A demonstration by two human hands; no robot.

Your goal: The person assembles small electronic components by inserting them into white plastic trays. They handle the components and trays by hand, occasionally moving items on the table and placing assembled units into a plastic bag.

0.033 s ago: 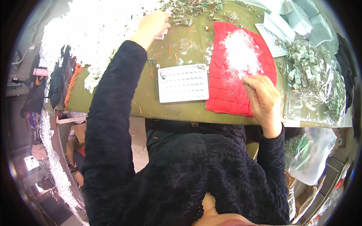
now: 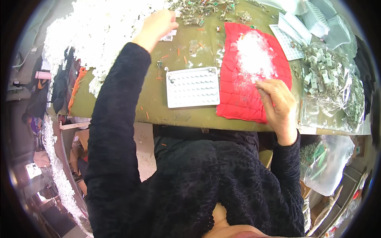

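Observation:
My left hand (image 2: 155, 27) is at the far side of the table, beside a large heap of white pieces (image 2: 95, 37). Its fingers are bent inward, and whatever they hold is hidden. A small white piece (image 2: 170, 35) lies just below its fingertips. My right hand (image 2: 280, 104) is over a red quilted cloth (image 2: 242, 103), thumb and forefinger pinched together at the near edge of a pile of small clear plastic bits (image 2: 256, 57). What the pinch holds is too small to make out. Between the hands lies a white tray with rows of small bumps (image 2: 193, 88).
Bundles of wires with small green parts (image 2: 194, 14) lie at the back. On the right sits a clear bag of wired pale-green parts (image 2: 327, 75), with clear plastic trays (image 2: 313, 20) behind it. Orange slivers (image 2: 185, 60) and clear scraps are scattered across the green table (image 2: 158, 113).
My left hand has shifted slightly left and away, leaving more of the small white piece below it in sight. My right hand stays almost in place, still pinched.

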